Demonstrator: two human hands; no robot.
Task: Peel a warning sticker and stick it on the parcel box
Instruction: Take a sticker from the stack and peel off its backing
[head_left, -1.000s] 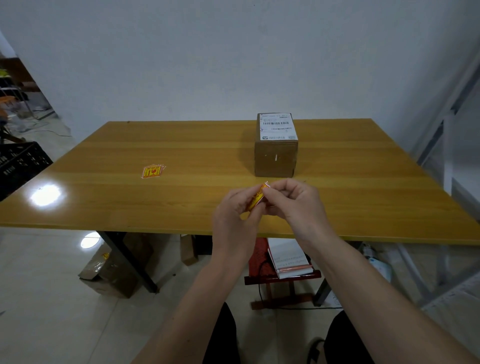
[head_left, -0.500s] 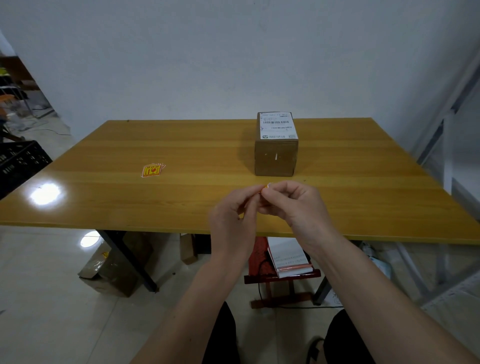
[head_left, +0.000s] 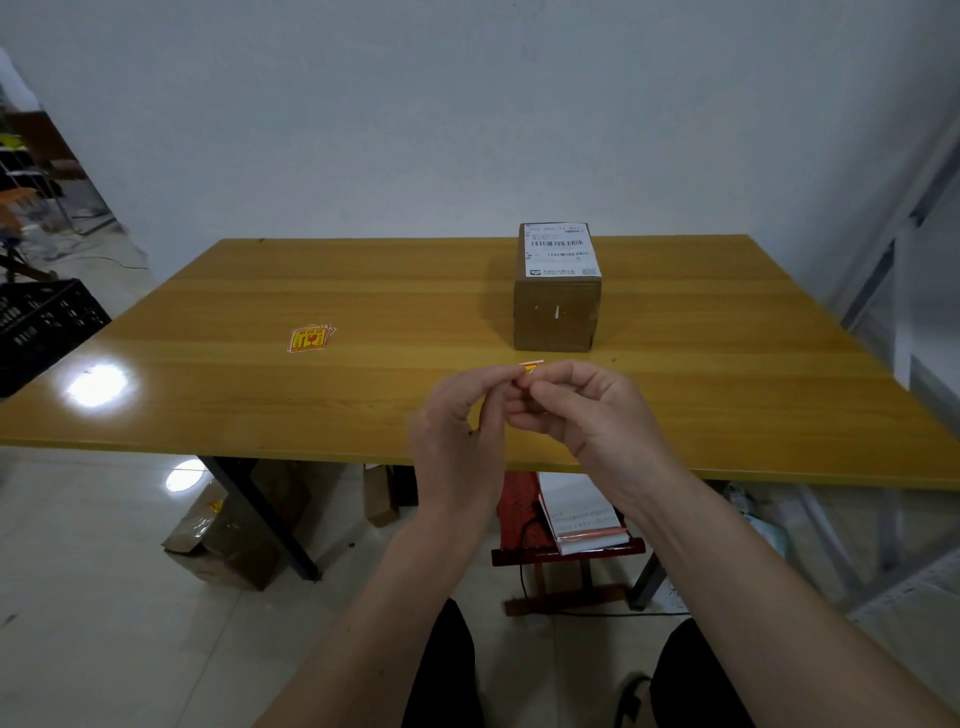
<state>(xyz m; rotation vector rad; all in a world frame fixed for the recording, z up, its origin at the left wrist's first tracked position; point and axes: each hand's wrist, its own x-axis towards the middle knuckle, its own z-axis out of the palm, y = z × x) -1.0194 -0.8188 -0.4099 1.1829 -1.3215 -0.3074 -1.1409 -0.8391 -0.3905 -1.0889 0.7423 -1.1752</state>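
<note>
A: What are the hands doing?

B: The left hand (head_left: 457, 431) and the right hand (head_left: 587, 410) are meeting over the near edge of the table (head_left: 727, 374). Both are pinching one small sticker (head_left: 531, 366) between thumb and fingertips. Only a little yellow and white corner is peeking out on top.

A: Is the sticker peeling off its backing?

B: I cannot tell. The fingers are hiding most of it.

A: Where is the box?

B: The box (head_left: 557, 312) is sitting on the table at about 12 o'clock from the hands, near them but not touching. A white label (head_left: 560, 250) is lying on its top.

A: Are more stickers lying around?

B: Yes. A small pile of stickers (head_left: 310, 339) is lying flat on the table at about 10 o'clock from the hands, well apart from the box.
</note>
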